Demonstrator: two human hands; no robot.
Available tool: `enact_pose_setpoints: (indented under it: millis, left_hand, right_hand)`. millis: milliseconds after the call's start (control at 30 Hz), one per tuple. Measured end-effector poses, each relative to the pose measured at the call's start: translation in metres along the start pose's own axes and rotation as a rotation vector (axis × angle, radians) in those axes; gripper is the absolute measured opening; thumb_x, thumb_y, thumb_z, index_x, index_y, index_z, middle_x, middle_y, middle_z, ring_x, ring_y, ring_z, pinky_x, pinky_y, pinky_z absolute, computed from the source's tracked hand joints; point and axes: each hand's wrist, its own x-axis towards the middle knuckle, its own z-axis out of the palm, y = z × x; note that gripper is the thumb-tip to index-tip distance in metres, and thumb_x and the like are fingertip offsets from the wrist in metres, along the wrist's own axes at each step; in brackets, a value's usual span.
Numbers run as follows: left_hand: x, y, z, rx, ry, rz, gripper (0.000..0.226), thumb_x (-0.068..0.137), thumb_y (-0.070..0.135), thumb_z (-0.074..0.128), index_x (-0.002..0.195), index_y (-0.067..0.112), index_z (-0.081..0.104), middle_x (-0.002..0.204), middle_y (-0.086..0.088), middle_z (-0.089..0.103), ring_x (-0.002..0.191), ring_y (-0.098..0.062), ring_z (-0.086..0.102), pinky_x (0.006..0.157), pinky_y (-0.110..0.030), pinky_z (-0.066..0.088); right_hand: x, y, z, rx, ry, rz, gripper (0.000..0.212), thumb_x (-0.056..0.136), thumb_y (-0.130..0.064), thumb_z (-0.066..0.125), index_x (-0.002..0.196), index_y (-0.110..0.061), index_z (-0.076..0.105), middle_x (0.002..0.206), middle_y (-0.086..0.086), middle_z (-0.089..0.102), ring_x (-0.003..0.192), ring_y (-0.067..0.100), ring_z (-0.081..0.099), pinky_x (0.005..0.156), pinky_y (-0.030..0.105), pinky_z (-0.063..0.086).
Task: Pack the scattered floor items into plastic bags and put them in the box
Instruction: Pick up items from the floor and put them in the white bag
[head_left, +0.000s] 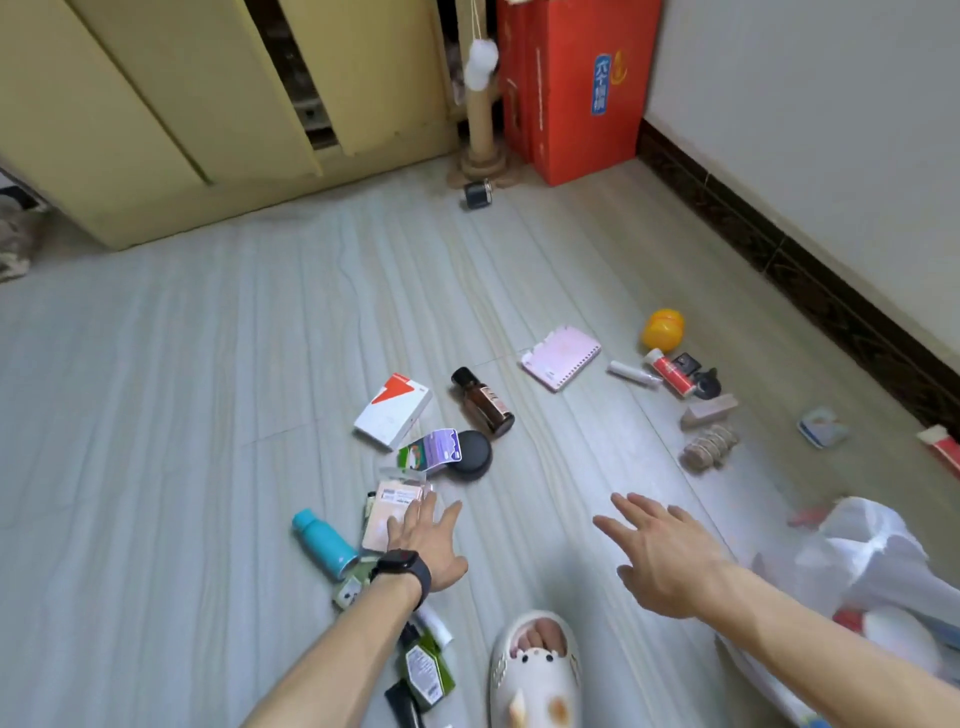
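Floor (208, 395): pale grey tile with faint wavy streaks, smooth.

Left hand (428, 545): black watch at the wrist, fingers spread and flat, empty, fingertips over a pinkish flat packet (389, 519) in clear wrapping.

Right hand (660, 556): fingers spread, holding nothing, above bare floor.

Plastic bag (872, 551): white, thin, crumpled, at the near right edge, some contents showing through.

Scattered items, centre: white flat carton with a red corner (392, 410); brown glass bottle (483, 402) with a black cap, lying on its side; black round tin (470, 452); purple and green card pack (431, 449) leaning on the tin.

Near left: teal cylindrical bottle (322, 540), lying down; green hexagonal bottle (426, 670) by the left forearm.

Far right: pink spiral notebook (561, 357); yellow rounded plastic toy (662, 328); red tube (670, 371); small white tube (634, 373); coil of rough twine (709, 444).

Far wall: red cardboard box (576, 88), upright, beside a cardboard post (480, 119).

Near centre: white perforated slipper (535, 670).
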Motion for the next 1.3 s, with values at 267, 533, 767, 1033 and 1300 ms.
enact_pose_setpoints:
  millis: [267,533,767,1033,1300]
  left_hand:
    - [0.090,-0.002,-0.009,0.077,0.173,0.015,0.100,0.080,0.051,0.064,0.155,0.033,0.002,0.164,-0.006,-0.005,0.149,-0.031,-0.001,0.118,-0.051,0.009]
    - [0.153,-0.001,-0.012,0.122,0.219,0.070,0.097,0.077,0.053,0.066,0.154,0.027,0.012,0.161,0.004,0.018,0.149,-0.024,0.013,0.117,-0.054,0.008]
    - [0.123,0.033,-0.001,0.112,0.365,0.295,0.083,0.059,0.060,0.068,0.130,0.023,0.049,0.127,0.002,0.057,0.130,-0.019,0.041,0.115,-0.052,0.007]
    - [0.091,0.101,0.005,-0.295,0.173,0.518,0.092,0.063,0.068,0.073,0.139,0.030,0.038,0.133,0.006,0.049,0.121,-0.015,0.049,0.097,-0.033,0.045]
    - [0.175,0.061,-0.053,-0.371,0.496,0.120,0.073,0.079,0.044,0.067,0.144,0.030,0.037,0.144,-0.005,0.036,0.125,-0.030,0.045,0.102,-0.044,0.042]
  right_hand:
    - [0.095,-0.014,0.088,0.088,-0.077,0.123,0.064,0.104,-0.045,0.027,0.156,-0.036,-0.009,0.163,0.004,-0.025,0.150,0.033,-0.019,0.115,0.065,0.006]
    - [0.102,-0.006,0.133,0.193,-0.064,0.155,0.063,0.101,-0.057,0.014,0.149,-0.044,-0.024,0.158,-0.005,-0.036,0.146,0.027,-0.032,0.112,0.072,0.002]
    - [0.103,-0.009,0.107,0.426,-0.071,0.183,0.072,0.093,-0.070,0.028,0.156,-0.042,0.006,0.165,-0.004,-0.017,0.151,0.025,-0.020,0.118,0.061,0.006]
    - [0.102,0.005,0.062,1.783,0.115,0.337,0.055,0.084,-0.028,0.079,0.134,-0.024,0.057,0.098,0.014,0.075,0.077,0.019,0.072,0.074,0.029,0.058]
    - [0.101,0.028,0.113,1.962,0.203,0.585,0.036,0.090,-0.027,0.072,0.124,-0.029,0.062,0.115,-0.008,0.069,0.090,0.017,0.067,0.084,0.031,0.054]
